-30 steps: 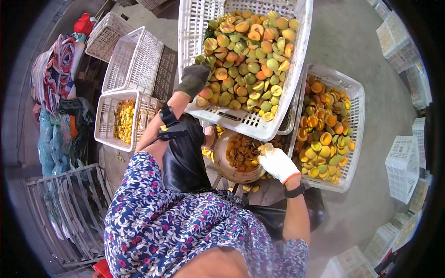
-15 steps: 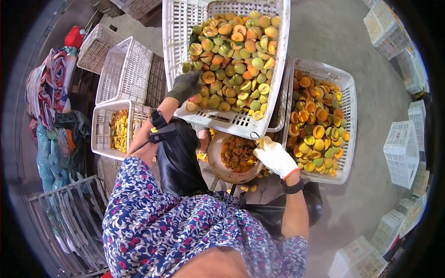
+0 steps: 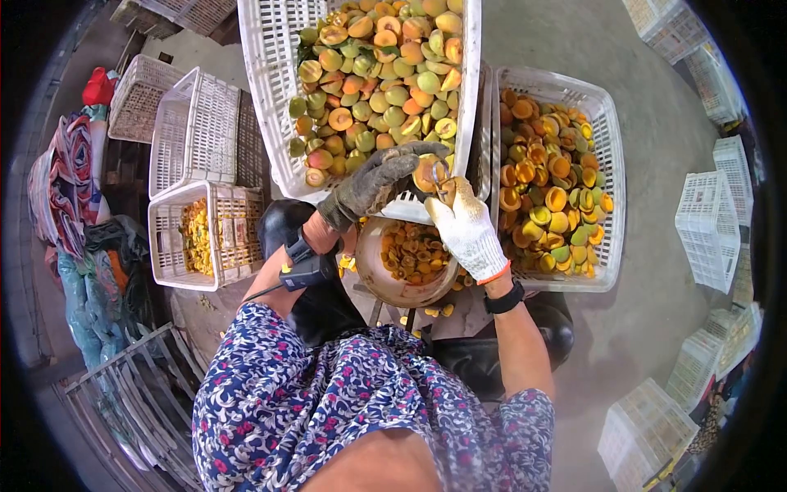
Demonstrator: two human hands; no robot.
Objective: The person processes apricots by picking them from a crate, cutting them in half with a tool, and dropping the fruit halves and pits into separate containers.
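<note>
My left hand (image 3: pixel 375 182), in a dark grey glove, is closed around a halved peach (image 3: pixel 428 174) with its cut face turned up. My right hand (image 3: pixel 467 230), in a white glove with an orange cuff, grips a small metal loop tool (image 3: pixel 448 190), whose loop is right at the cut face of the fruit. Both hands meet over the near edge of a white crate (image 3: pixel 270 139) filled with green, yellow and orange peach halves (image 3: pixel 377 98). Below them stands a round basin (image 3: pixel 373 279) with brownish-orange pieces in it.
On the right a second white crate (image 3: pixel 611 164) holds hollowed peach halves (image 3: pixel 553 180). To the left, a smaller crate (image 3: pixel 156 246) contains yellow pieces. More crates (image 3: pixel 713 230) line the right side. A metal rack (image 3: pixel 123 385) and bundled plastic sheeting (image 3: pixel 86 275) lie far left.
My left hand has come from the peach crate to the right, now with a peach half in it. My right hand has moved up slightly, bringing the loop tool to the fruit.
</note>
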